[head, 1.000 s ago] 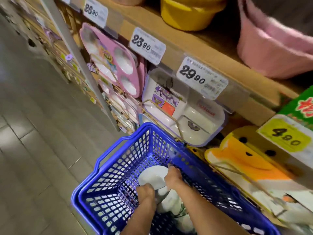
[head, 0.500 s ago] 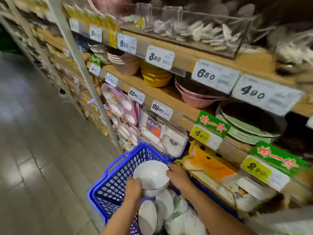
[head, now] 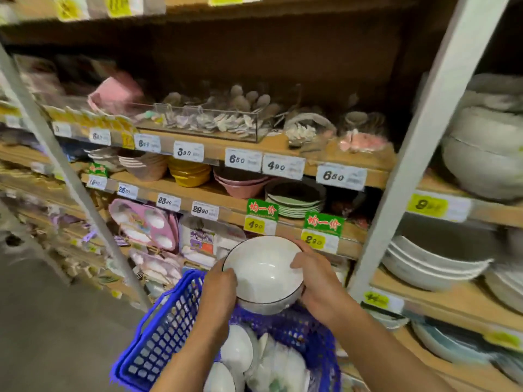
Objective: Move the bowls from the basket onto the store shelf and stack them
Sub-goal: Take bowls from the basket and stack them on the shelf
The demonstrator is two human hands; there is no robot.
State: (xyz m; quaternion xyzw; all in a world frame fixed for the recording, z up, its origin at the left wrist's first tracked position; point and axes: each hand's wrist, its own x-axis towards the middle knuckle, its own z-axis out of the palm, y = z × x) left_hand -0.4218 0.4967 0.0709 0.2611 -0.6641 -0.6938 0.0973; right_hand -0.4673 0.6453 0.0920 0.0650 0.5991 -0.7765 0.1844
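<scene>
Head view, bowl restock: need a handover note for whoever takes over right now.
Hands: left hand grips the white bowl on its left side; right hand grips its right side, thumb over the rim.
Things: the bowl is held above the blue basket, in front of the shelves, not on one yet. More white bowls lie in the basket.
Done: one bowl is out of the basket.
Left: set it on the store shelf, bring the rest, stack them. The stacked white bowls on the right look like a likely spot, but that is a guess.
</scene>
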